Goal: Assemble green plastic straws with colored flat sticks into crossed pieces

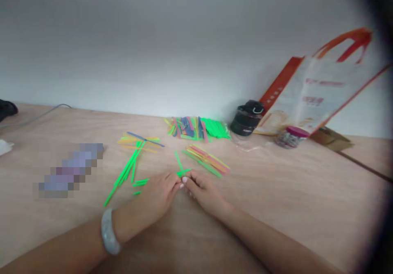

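1. The left hand (158,196) and right hand (204,192) meet, their fingertips pinching crossed green sticks (181,170) toward the table's (285,196) near edge, around its middle.
2. A loose pinch could let the thin sticks slip apart.
3. A careless wrist movement could scatter the colored sticks (208,160) just beside them.

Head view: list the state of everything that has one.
Left hand, fingertips meeting right hand's at green sticks
Right hand, pinching green sticks
Other sticks, lying in loose piles
Jar, pink lid on
Black cylinder, upright
Bag, leaning on wall, handles up
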{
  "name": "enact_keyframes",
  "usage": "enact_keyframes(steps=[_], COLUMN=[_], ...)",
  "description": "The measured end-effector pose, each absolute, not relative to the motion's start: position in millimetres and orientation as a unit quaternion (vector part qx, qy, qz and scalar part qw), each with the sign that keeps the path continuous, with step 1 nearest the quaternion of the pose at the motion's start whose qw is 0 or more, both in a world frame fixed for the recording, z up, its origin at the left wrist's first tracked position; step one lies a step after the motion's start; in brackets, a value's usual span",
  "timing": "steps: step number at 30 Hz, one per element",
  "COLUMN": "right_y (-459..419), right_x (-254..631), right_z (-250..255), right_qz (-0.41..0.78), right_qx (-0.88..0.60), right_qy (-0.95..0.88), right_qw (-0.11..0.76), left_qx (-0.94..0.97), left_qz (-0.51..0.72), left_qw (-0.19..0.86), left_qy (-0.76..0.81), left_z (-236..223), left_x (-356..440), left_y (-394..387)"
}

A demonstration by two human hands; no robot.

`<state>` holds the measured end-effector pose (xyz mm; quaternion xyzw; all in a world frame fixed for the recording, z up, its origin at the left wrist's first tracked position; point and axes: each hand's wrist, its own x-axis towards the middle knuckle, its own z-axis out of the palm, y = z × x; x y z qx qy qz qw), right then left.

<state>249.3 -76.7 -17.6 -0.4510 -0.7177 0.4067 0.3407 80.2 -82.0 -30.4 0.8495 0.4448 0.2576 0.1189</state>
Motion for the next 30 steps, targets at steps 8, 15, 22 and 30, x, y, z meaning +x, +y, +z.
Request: enact_keyframes(steps=[8,15,22,30], right_y=[-73,-73,-76,-49], right_x=[254,254,249,277], right_z=[-12,-7,-4,-7], right_qz=[0.355,0.382,0.399,0.386], right_qx=[-0.434,-0.424,-0.442,-0.546], right_qy=[-0.749,-0.737,-0.702,-0.562], right_qw=[0.352,0.364,0.390,0.487], left_qx=[0.787,0.731,0.688,0.647], left_qz=[0.311,0.313,0.297,0.249], left_qw=[0.266,0.391,0.480,0.568], left_qy=[0.461,0.464,0.457,0.445], left_z=[-17,-19,-19,-13], left_x=[82,81,81,80], left_y=[-85,-82,-77,-87])
